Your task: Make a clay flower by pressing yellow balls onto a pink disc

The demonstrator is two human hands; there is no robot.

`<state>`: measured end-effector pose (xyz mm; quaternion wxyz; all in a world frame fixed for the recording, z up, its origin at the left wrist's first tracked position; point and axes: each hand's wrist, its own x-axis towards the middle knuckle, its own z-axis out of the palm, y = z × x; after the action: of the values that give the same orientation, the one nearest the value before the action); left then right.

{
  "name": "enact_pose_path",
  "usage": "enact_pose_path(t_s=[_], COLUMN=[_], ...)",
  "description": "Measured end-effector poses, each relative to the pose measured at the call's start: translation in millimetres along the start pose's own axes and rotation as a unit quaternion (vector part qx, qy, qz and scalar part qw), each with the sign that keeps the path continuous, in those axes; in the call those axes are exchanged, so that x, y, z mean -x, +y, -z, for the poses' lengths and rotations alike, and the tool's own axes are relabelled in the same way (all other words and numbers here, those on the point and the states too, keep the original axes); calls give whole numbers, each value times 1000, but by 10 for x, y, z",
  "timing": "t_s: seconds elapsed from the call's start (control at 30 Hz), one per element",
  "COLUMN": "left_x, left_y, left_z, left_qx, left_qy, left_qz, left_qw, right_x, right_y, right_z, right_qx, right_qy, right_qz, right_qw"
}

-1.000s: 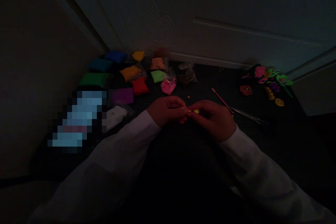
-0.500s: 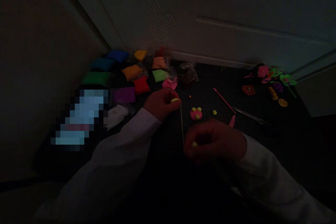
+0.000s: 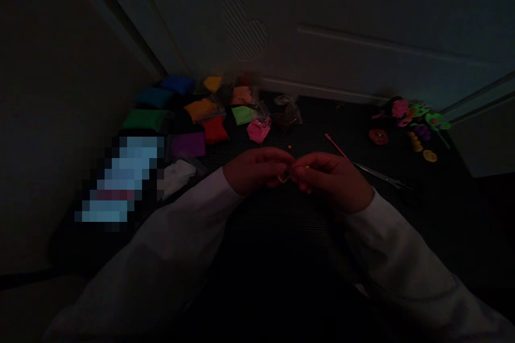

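Observation:
My left hand [image 3: 259, 170] and my right hand [image 3: 332, 179] meet fingertip to fingertip over the dark table. Both are closed in a pinch on soft yellow modelling clay [image 3: 307, 168], a bit of which peeks out at the right fingers. A thin pale loop of the clay strand [image 3: 284, 178] hangs between the fingertips. Most of the clay is covered by my fingers. Just beyond the hands lies a tiny orange clay ball [image 3: 289, 147]. The pink clay disc and yellow balls are hidden behind my hands.
Bags of coloured clay, such as a purple bag [image 3: 188, 144] and a red bag [image 3: 215, 129], fill the back left near a lit phone [image 3: 124, 179]. Rightward lie a pink stick tool [image 3: 338, 146], scissors [image 3: 382, 177] and finished clay pieces, including a red flower [image 3: 379, 136].
My hands, apart with a clay strand stretched between them, have come together. The right hand moved up and forward, the left slightly right. The strand now shows as a short slack loop.

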<state>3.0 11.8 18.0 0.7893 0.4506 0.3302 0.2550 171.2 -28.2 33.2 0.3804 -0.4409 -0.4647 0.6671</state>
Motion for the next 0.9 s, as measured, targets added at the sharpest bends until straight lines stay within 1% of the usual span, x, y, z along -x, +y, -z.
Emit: enact_pose_path(t_s=[0.07,0.2,0.4,0.53,0.6,0.67,0.8,0.9], left_x=[-1,14,47,58,60,62,70,77], left_y=[-9,-7,57,103,111,109,90,74], left_z=[1,30,53,66,70,69,49,22], left_qx=[-38,-153,-199,-254,-277,-301,-353,-393], left_qy=[-3,3,47,76,86,86,64,61], left_qz=[12,9,-16,-25,-35,-48,-76,-107], left_qw=[999,988,979,964,956,949,930,911], right_x=[-7,-17,-20,-17,-18,-19,-18,-12], right_y=[12,11,-48,-60,-47,-29,5,32], right_z=[9,17,26,37,34,24,-6,-26], right_qx=[-2,-25,-139,-159,-145,-110,28,133], right_qy=[8,15,22,34,45,44,51,79], right_qz=[1,-5,-62,-73,-63,-44,11,46], right_qw=[1000,1000,988,984,986,992,998,987])
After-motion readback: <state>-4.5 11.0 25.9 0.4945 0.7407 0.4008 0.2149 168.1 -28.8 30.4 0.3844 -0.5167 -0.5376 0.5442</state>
